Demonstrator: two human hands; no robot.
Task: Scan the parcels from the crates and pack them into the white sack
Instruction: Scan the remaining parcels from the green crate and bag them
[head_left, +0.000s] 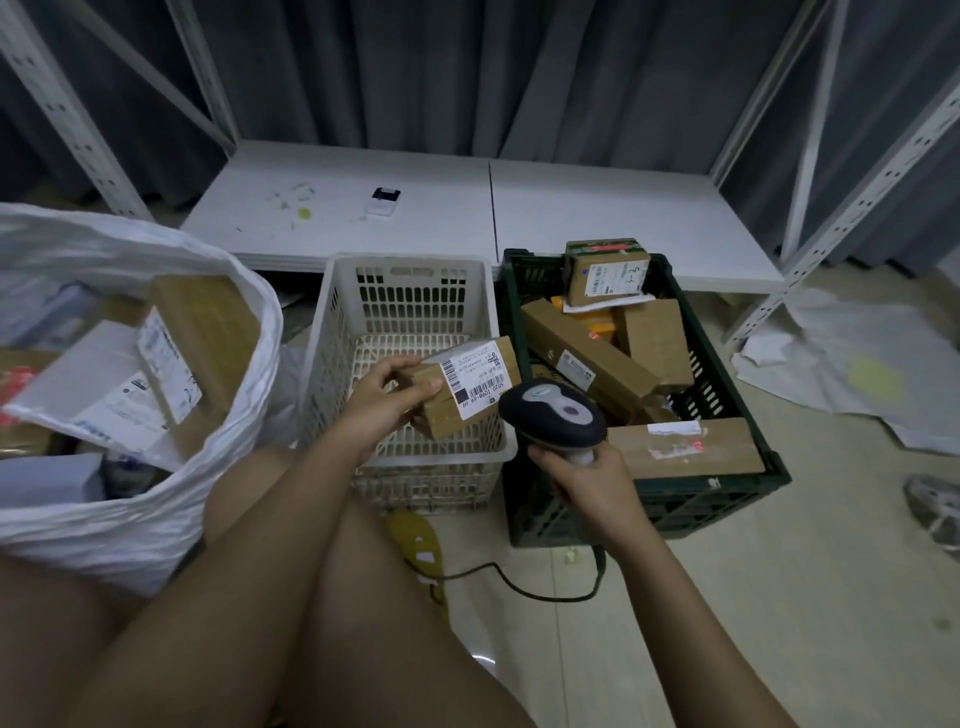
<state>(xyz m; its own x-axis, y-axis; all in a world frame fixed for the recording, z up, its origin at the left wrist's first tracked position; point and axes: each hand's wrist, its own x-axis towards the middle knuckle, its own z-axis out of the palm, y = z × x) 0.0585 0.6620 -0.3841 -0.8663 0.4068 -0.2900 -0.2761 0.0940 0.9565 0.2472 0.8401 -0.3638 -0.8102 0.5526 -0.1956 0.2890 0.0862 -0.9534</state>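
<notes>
Parcel (467, 387) is hovering over the white crate (332, 332), left hand (387, 395) gripping it, right hand (592, 483) clutching the scanner (553, 415), seemingly scanning its label; next it is going leftward into the white sack (156, 519).

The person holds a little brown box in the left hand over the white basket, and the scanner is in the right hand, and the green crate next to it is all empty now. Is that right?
Not quite. The green crate is not empty: the head view shows several cardboard parcels still in it. The rest holds: the left hand grips the little brown box over the white basket, and the right hand grips the scanner.
</notes>
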